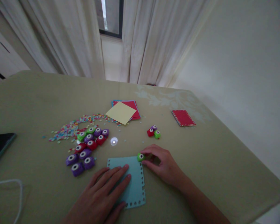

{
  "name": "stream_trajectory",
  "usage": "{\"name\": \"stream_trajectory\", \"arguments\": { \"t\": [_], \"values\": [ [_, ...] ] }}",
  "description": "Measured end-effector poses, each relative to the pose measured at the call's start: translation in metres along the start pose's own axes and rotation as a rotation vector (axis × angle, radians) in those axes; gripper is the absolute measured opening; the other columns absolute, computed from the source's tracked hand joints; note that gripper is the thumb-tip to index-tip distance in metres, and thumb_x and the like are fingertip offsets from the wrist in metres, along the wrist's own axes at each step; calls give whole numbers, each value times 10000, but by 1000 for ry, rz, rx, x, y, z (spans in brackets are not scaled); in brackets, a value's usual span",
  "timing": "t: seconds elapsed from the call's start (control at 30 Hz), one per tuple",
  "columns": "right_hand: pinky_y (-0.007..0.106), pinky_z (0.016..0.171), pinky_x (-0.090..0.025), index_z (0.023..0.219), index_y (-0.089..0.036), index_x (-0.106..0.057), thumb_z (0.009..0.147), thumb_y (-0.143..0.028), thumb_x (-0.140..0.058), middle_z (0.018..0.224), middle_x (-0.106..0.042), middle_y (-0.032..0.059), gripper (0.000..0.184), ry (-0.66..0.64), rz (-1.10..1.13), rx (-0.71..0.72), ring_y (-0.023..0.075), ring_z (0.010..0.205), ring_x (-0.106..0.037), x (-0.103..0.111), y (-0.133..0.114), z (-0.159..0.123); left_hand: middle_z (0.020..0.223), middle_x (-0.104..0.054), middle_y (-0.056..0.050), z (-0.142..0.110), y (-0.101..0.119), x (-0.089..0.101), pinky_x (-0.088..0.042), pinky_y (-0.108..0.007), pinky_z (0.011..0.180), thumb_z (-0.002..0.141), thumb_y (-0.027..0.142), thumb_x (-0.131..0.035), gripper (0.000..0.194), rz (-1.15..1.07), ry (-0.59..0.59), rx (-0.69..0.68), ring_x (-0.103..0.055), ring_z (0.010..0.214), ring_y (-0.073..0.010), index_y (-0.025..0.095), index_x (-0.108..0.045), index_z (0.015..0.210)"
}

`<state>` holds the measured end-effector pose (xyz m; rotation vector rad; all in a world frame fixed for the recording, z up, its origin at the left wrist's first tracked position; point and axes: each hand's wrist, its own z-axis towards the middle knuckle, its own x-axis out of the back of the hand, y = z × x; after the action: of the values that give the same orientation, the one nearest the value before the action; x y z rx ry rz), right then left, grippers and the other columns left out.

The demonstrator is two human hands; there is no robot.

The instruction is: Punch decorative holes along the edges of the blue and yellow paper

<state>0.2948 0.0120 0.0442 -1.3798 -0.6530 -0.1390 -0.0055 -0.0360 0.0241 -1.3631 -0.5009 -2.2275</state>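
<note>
A light blue paper square (pixel 135 183) lies in front of me, with small shapes punched along its right, bottom and upper left edges. My left hand (pixel 107 189) rests flat on its left part, fingers stretched out, hiding much of that side. At the paper's top right corner sits a green craft punch (pixel 141 157), pinched between the thumb and fingers of my right hand (pixel 162 161). Left of the paper stand several purple, red and green punches (pixel 89 162). Beyond my right hand, a small cluster of three punches (pixel 157 134) is grouped together.
Colourful punched paper bits (pixel 68 130) are scattered at the left. A stack of coloured papers (pixel 121 112) lies farther back, and red punched squares (pixel 183 118) lie at the right. A small clear round disc (pixel 114 141), a dark tablet-like device (pixel 1 146) and a white cable (pixel 21 193) are also on the table.
</note>
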Motion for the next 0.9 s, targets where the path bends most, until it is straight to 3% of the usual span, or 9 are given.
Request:
{"name": "stream_trajectory", "arguments": {
  "t": [0.07,0.13,0.27,0.37,0.5,0.63,0.9],
  "values": [
    [300,844,-628,1201,-234,-809,993,-263,-785,1156,-797,80,212,-8,1,9,206,1009,-763,1,0,1,1623,-612,-46,-3,1,-2,-145,-367,1354,1098,262,-520,400,-7,-1,-3,-488,1501,-213,231,-677,1465],
    [328,904,-620,1196,-240,-814,1010,-271,-771,1160,-811,81,194,-23,-15,34,219,1049,-762,4,-1,2,1664,-565,-55,-8,1,-6,-196,-392,1338,1061,169,-514,451,-23,3,45,-481,1517,-237,243,-671,1477],
    [383,1014,-587,1205,-255,-818,1037,-285,-753,1168,-829,75,183,-40,-44,69,236,1096,-760,9,-3,3,1649,-578,-11,-19,0,-16,-321,-442,1251,943,-4,-496,687,-57,-29,177,-585,1383,-255,341,-637,1521],
    [387,1043,-570,1224,-266,-817,1048,-265,-739,1190,-832,69,192,-53,-48,94,235,1125,-757,10,-3,3,1600,-625,13,-21,-3,-17,-354,-448,1217,913,-36,-496,751,-37,-73,190,-613,1342,-249,379,-623,1526],
    [356,985,-588,1210,-249,-815,1040,-259,-750,1165,-820,72,183,-56,-42,85,223,1085,-756,10,-3,2,1585,-636,17,-19,-6,-12,-367,-444,1194,962,5,-501,686,-28,-70,192,-616,1337,-250,384,-628,1521],
    [295,826,-617,1173,-214,-804,999,-280,-792,1111,-778,78,186,-44,-13,12,193,942,-752,7,-3,1,1566,-646,-16,-16,-6,-8,-415,-448,1148,1065,213,-581,485,-52,-62,181,-631,1282,-264,363,-634,1523],
    [307,833,-633,1177,-230,-798,999,-301,-791,1118,-768,74,192,-37,10,-7,193,935,-756,5,-1,1,1534,-656,-45,-9,-2,-3,-382,-410,1243,1059,282,-600,448,-90,-11,130,-587,1395,-260,321,-654,1502]
  ]
}}
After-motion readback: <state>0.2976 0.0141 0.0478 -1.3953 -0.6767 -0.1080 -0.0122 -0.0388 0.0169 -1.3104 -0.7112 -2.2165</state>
